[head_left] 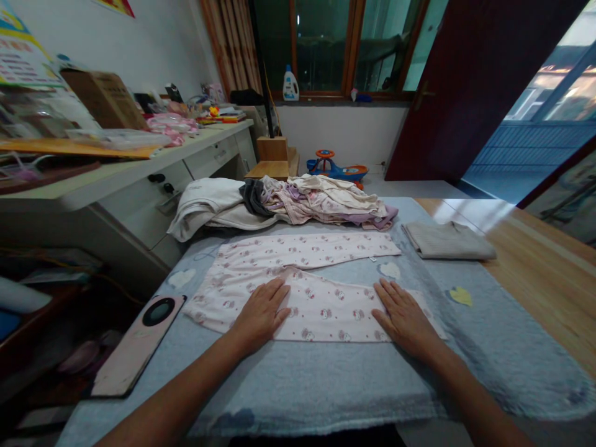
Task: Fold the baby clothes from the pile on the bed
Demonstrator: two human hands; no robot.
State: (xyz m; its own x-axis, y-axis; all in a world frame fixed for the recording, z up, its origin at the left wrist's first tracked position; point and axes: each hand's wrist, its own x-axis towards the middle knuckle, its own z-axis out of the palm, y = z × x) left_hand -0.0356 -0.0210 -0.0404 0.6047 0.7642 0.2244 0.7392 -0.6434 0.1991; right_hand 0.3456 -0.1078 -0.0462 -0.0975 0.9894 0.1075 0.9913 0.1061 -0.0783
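A pair of pale pink pants (321, 304) with a small printed cartoon pattern lies flat, its waistband to the left and its two legs stretching right. My left hand (263, 313) rests flat on the nearer leg close to the crotch, fingers stretched out. Farther down the same leg, toward the cuff, my right hand (403, 313) lies flat with its fingers spread. Neither hand grips the cloth. Under the pants is a light blue blanket (326, 385) with cloud and leaf shapes.
A heap of rumpled clothes (316, 202) lies behind the pants. At the right sits a folded grey garment (447, 241) near the wooden tabletop (535, 273). A phone (135, 354) lies at the left edge. Beyond are a cluttered desk (139, 174) and a ride-on toy (338, 167).
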